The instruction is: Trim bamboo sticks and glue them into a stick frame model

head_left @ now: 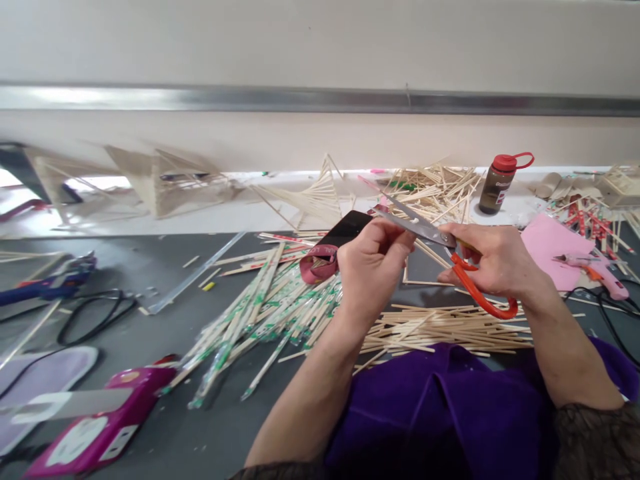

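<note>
In the middle of the head view, my right hand (500, 257) is closed on a pair of scissors (477, 293) with orange handles. The grey blades point up and to the left, parted from each other. My left hand (370, 263) is closed in a pinch just under the blades. A thin wooden stick (431, 253) runs from its fingertips toward the right fingers; its ends are hidden by the hands. Below both hands lies a pile of bare wooden sticks (450, 327). Left of my left wrist spread several chopsticks in clear wrappers (270, 307) with green print.
Behind the hands are a black phone (345, 228), a twisted stick model (320, 197), a heap of sticks (440, 187) and a red-capped bottle (497, 185). A pink glue gun (603, 270) lies right; a blue glue gun (55, 280) and a magenta device (103, 423) lie left.
</note>
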The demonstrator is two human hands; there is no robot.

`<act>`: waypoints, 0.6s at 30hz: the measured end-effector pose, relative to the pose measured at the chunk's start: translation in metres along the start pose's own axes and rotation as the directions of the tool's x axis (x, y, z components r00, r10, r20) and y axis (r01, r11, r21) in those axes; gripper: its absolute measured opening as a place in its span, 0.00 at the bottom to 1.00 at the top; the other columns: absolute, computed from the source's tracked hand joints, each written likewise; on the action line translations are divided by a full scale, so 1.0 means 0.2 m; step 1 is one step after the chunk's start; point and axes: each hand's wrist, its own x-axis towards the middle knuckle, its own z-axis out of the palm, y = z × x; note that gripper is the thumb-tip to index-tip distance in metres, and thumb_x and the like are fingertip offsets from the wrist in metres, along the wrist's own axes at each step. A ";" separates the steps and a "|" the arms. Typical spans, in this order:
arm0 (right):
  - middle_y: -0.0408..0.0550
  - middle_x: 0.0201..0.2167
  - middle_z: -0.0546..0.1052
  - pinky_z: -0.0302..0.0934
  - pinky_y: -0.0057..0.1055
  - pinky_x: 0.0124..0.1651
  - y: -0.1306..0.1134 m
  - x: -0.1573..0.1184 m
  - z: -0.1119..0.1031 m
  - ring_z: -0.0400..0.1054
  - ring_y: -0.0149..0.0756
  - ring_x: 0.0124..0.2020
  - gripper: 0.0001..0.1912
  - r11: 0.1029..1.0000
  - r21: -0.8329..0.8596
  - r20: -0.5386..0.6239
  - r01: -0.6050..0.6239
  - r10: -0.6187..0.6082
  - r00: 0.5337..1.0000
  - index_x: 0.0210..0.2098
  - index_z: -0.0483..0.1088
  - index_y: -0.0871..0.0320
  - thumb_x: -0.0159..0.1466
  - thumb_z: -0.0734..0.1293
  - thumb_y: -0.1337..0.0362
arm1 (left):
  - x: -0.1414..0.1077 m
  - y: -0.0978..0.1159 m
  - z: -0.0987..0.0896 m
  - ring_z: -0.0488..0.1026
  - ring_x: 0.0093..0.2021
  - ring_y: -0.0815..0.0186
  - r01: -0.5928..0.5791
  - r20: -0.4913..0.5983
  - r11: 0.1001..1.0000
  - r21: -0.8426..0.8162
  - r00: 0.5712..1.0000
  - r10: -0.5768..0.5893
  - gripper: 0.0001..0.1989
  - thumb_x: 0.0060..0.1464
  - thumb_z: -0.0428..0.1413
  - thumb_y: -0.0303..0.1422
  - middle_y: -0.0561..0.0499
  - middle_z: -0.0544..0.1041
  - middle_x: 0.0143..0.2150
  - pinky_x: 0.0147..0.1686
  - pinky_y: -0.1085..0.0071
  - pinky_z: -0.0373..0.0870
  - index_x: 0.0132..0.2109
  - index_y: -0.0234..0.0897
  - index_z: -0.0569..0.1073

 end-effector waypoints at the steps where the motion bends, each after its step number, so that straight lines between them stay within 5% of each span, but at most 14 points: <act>1: 0.40 0.23 0.72 0.51 0.27 0.29 0.00 0.00 0.01 0.61 0.28 0.22 0.28 1.000 0.007 -0.006 0.003 -0.003 1.000 0.47 0.76 0.59 0.56 0.72 0.43 | 0.00 0.00 0.00 0.67 0.21 0.73 -0.035 -0.017 0.999 0.033 0.999 0.035 0.05 0.53 0.60 0.30 0.56 0.75 0.22 0.23 0.75 0.63 0.29 0.39 0.73; 5: 0.39 0.22 0.71 0.51 0.26 0.28 0.00 0.00 0.01 0.61 0.27 0.22 0.27 0.998 0.059 -0.010 0.035 -0.034 0.999 0.45 0.77 0.59 0.57 0.71 0.43 | -0.01 0.02 -0.03 0.68 0.23 0.72 -0.062 0.012 0.997 0.043 0.998 0.062 0.06 0.54 0.59 0.30 0.56 0.74 0.22 0.25 0.75 0.64 0.29 0.39 0.74; 11: 0.39 0.23 0.72 0.53 0.26 0.29 0.02 -0.01 -0.03 0.62 0.27 0.22 0.29 0.994 0.088 0.022 0.065 -0.067 0.997 0.49 0.77 0.58 0.54 0.75 0.47 | 0.01 0.03 -0.06 0.61 0.18 0.74 0.140 0.170 0.970 -0.199 0.980 -0.107 0.08 0.51 0.63 0.34 0.56 0.71 0.19 0.16 0.75 0.55 0.26 0.38 0.74; 18: 0.40 0.23 0.72 0.54 0.26 0.28 0.03 -0.02 -0.04 0.60 0.26 0.22 0.27 0.989 0.103 0.050 0.102 -0.108 0.993 0.49 0.77 0.60 0.55 0.75 0.49 | 0.05 0.05 -0.08 0.50 0.13 0.78 0.455 0.432 0.810 -0.370 0.856 -0.283 0.11 0.41 0.67 0.36 0.57 0.66 0.15 0.12 0.77 0.43 0.25 0.37 0.74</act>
